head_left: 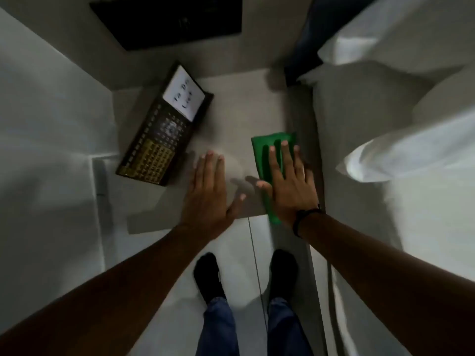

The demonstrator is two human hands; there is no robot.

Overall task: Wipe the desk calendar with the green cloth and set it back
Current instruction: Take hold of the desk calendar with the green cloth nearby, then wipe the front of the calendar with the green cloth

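The calendar (164, 127) lies untouched at the table's (231, 104) far left. Nearer, the right hand (288, 181) presses flat on the cloth (267, 150), fingers spread; the left hand (208, 186) is open, empty. Wiping seems unstarted.

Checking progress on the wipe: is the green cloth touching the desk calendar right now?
No, the green cloth lies flat under the right hand, apart from the desk calendar at the table's left.

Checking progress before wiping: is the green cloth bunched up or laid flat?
Laid flat: the green cloth lies on the table, with the right hand pressed open-palmed on it.
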